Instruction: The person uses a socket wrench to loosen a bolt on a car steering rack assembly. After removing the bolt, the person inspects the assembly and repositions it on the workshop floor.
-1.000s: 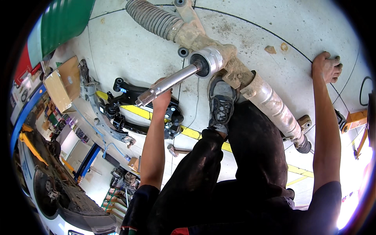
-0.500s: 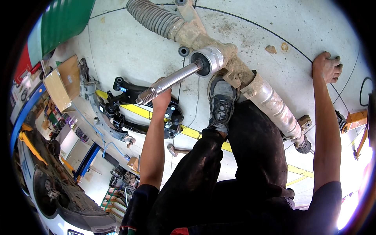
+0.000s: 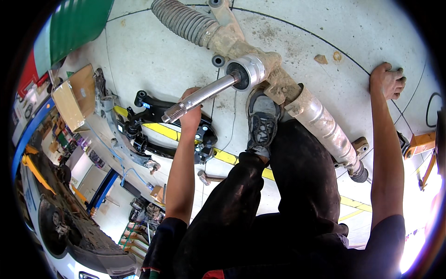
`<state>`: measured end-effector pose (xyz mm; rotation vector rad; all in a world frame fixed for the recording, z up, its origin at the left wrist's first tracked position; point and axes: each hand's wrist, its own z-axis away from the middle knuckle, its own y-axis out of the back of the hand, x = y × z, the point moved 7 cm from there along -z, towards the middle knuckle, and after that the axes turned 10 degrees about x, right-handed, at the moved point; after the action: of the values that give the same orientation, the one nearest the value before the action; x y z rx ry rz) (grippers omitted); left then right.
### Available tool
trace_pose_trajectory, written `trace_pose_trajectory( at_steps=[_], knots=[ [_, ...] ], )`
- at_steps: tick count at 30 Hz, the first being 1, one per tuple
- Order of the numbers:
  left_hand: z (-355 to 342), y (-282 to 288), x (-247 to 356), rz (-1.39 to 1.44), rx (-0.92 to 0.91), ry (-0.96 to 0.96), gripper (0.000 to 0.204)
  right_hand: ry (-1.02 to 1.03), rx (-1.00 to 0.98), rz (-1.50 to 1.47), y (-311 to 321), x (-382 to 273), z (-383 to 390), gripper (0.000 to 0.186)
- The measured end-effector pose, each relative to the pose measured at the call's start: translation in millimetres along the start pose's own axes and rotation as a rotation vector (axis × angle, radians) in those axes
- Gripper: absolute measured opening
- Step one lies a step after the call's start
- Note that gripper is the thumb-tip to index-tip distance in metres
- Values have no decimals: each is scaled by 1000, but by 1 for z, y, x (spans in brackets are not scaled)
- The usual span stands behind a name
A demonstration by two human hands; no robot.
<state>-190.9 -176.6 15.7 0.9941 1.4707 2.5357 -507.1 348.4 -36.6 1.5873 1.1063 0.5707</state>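
Observation:
A dirty steering rack housing [image 3: 285,81], with a ribbed bellows [image 3: 181,23] at upper left, lies diagonally across the floor. A shiny splined steel shaft [image 3: 200,97] points down-left from its round collar [image 3: 251,69]. My left hand [image 3: 189,118] is behind that shaft, its fingers mostly hidden, so its grip is unclear. My right hand [image 3: 387,81] rests on the floor right of the housing with fingers curled under, no object visible in them. My shoe [image 3: 262,125] is close beside the housing's middle.
Black control arms [image 3: 162,116], a hammer [image 3: 209,178] and a cardboard box [image 3: 76,100] lie on the left. A blue hose [image 3: 118,160] runs near the box. A raised car [image 3: 65,228] stands lower left. Orange equipment [image 3: 420,142] is at right.
My left hand has shifted very slightly, with a little more of its fingers showing above the shaft. My right hand and the housing look unmoved.

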Motion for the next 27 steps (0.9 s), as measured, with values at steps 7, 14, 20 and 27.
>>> trace_pose_trajectory(
  at_steps=[7, 14, 20, 27],
  knots=[
    [0, 2, -4, -4, 21, 25, 16, 7, 20, -8, -1, 1, 0, 64],
    [-3, -3, -9, -79, -43, 18, 16, 12, 29, 3, -2, 3, -1, 64],
    [-2, -4, 4, -360, -61, -173, 17, 8, 23, -1, -2, 1, 0, 64],
    [27, 15, 92, 213, -93, -109, 47, -1, 7, 14, 1, 2, -1, 63]
  ],
)
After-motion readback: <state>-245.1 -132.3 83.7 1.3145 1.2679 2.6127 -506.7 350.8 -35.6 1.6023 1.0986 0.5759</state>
